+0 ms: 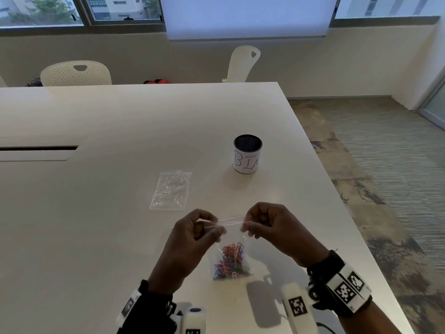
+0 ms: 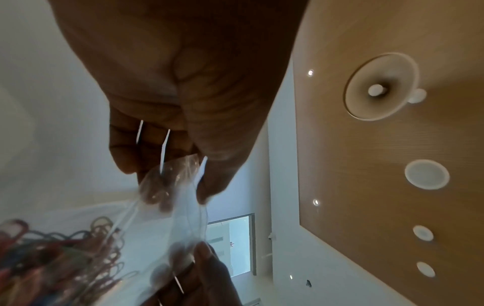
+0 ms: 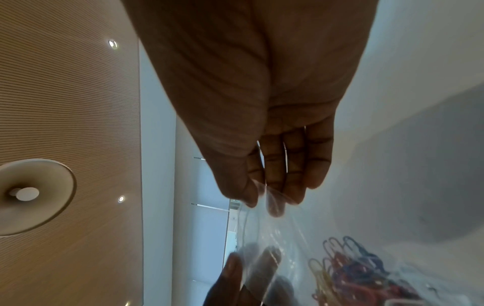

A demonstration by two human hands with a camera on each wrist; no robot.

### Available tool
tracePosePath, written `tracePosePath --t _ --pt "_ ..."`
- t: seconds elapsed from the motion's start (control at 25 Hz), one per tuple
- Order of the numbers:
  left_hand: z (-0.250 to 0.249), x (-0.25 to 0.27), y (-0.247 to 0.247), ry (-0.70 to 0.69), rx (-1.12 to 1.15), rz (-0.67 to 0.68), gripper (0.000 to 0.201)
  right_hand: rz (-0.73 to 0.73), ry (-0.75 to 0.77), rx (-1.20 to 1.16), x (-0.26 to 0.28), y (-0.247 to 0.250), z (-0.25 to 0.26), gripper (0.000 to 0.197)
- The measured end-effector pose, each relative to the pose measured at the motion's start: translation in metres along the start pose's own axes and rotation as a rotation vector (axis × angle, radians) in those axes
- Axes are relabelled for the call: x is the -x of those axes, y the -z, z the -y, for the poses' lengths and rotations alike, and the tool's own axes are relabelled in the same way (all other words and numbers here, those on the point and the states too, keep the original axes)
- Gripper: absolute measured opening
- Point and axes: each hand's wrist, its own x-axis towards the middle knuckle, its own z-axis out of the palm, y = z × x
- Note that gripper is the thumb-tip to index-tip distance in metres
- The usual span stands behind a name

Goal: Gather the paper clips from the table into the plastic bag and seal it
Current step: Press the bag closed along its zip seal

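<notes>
A small clear plastic bag (image 1: 231,239) hangs between both hands above the near part of the white table (image 1: 120,237). Several coloured paper clips (image 1: 230,260) lie bunched in its bottom. My left hand (image 1: 212,229) pinches the left end of the bag's top strip, and my right hand (image 1: 248,227) pinches the right end. The strip is stretched level between them. In the left wrist view the thumb and fingers of the left hand (image 2: 183,186) squeeze the plastic bag (image 2: 172,223), with the paper clips (image 2: 57,254) blurred below. The right wrist view shows the right hand (image 3: 264,202) pinching the plastic bag (image 3: 277,234) above the paper clips (image 3: 350,267).
A second clear bag (image 1: 171,190) lies flat on the table beyond my hands. A small cylindrical tin (image 1: 247,154) labelled "BIN" stands farther back on the right. The table's right edge (image 1: 342,201) runs close beside my right hand. Two white chairs (image 1: 75,73) stand behind the table.
</notes>
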Motion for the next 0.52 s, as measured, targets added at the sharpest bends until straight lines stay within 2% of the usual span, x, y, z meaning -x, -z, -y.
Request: tracePosePath --t 0.08,0.24,0.52 --pt "-0.004 -0.004 -0.003 0.023 0.0 0.054 0.02 0.021 0.0 0.014 -0.001 -0.002 -0.002 0.012" --pt "-0.006 -0.011 -0.005 0.001 -0.085 0.024 0.004 -0.014 0.009 0.022 -0.005 -0.01 -0.005 0.008" --pt "-0.006 -0.013 0.001 0.001 -0.074 0.032 0.01 -0.01 0.038 -0.011 -0.008 -0.013 -0.003 0.011"
